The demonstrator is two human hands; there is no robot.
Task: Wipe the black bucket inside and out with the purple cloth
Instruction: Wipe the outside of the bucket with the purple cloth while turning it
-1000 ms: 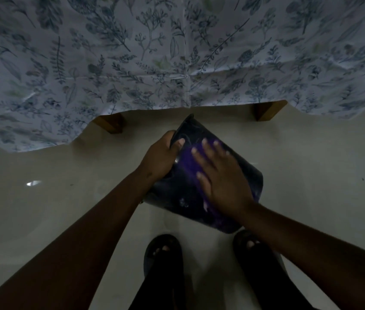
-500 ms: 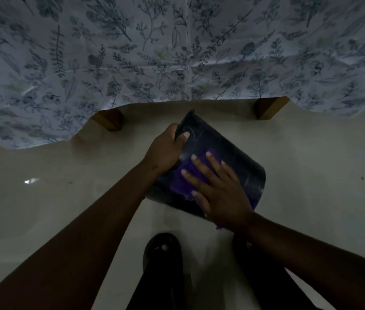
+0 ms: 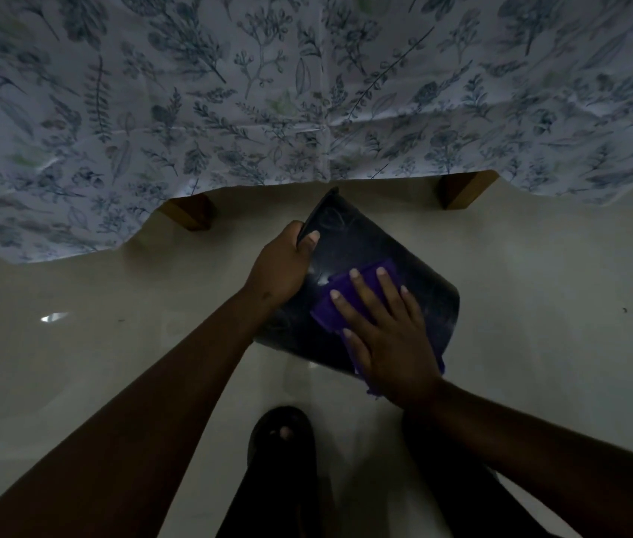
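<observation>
Since the earlier frame, right hand point(image 3: 392, 335) and purple cloth point(image 3: 349, 300) sit further toward the bucket's right, lower edge; more bare black wall shows between the two hands. Left hand grip unchanged.

Black bucket point(image 3: 361, 246) is tipped on its side above the pale floor point(image 3: 539, 304), held between the hands, its outer wall facing the camera. One end points up toward the hanging leaf-print cloth point(image 3: 229, 110); whether that end is the rim or the base, cannot tell in this dim light.

Left hand point(image 3: 280, 266): fingers curled over the bucket's upper left edge, thumb point(image 3: 310, 242) lying flat on the outer wall, remaining fingertips hidden behind the edge. A closed grip on the bucket.

Right hand: palm down, flat on the purple cloth, fingers point(image 3: 380, 281) straight and slightly spread, pressing the cloth against the bucket's wall. Not pinching it; the cloth is trapped under palm and fingers. Cloth shows beyond the fingertips and to the thumb side, and a ragged bit hangs out under the wrist at the bucket's lower edge.

Below the bucket: a dark sandal point(image 3: 283, 432) with a toe showing, on the floor. Two wooden legs point(image 3: 190, 213) stand on the floor under the leaf-print cloth's hem, beyond the bucket.
</observation>
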